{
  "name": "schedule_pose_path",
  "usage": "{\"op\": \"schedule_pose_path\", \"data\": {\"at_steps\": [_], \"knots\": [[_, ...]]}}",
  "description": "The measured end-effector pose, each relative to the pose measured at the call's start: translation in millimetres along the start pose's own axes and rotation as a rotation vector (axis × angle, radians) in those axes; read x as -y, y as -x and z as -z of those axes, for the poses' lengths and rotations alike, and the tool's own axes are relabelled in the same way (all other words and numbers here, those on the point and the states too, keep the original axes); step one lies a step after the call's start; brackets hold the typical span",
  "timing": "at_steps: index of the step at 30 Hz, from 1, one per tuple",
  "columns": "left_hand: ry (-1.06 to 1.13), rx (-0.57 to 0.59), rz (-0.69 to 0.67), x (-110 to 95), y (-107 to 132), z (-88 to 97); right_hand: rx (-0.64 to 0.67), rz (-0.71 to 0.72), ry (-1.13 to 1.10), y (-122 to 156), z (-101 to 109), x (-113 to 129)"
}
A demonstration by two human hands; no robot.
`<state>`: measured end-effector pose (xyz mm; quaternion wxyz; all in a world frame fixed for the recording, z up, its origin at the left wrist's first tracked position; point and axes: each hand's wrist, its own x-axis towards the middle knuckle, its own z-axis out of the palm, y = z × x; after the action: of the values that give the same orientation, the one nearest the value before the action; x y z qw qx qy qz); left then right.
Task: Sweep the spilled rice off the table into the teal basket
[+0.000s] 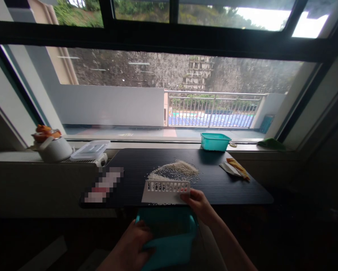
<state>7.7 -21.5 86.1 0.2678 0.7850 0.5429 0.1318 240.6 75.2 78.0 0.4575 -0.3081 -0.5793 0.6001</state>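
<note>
My right hand (200,205) is closed on the right end of a white slotted scraper (165,191) that stands on the near edge of the black table (236,188). A pile of small white grains (178,170) lies just behind the scraper. My left hand (132,248) grips the left side of a teal plastic basket (169,241), held below the table's front edge, right under the scraper.
A second teal basket (214,141) sits on the window sill at the back. A yellow-and-white packet (235,168) lies at the table's right. A white pot with an orange toy (51,145) and a clear lidded box (90,150) stand to the left. A blurred strip (104,185) lies on the table's left.
</note>
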Motion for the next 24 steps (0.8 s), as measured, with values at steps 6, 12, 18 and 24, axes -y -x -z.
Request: {"op": "schedule_pose_path", "data": {"at_steps": [6,12,18,24], "knots": [[-0.106,-0.018,0.022,5.5,2.6,8.2,-0.107,0.048,0.104,-53.9,-13.6,-4.3],[-0.088,-0.012,0.034,6.1,4.2,11.7,-0.096,0.033,0.075,-55.4,-20.6,-16.0],[-0.089,0.0,0.033,5.4,3.1,7.8,-0.021,0.031,0.072,-40.9,-18.0,-8.5],[-0.069,-0.012,0.035,7.8,3.5,6.2,-0.149,0.025,0.05,-47.6,-14.5,-6.4]]}}
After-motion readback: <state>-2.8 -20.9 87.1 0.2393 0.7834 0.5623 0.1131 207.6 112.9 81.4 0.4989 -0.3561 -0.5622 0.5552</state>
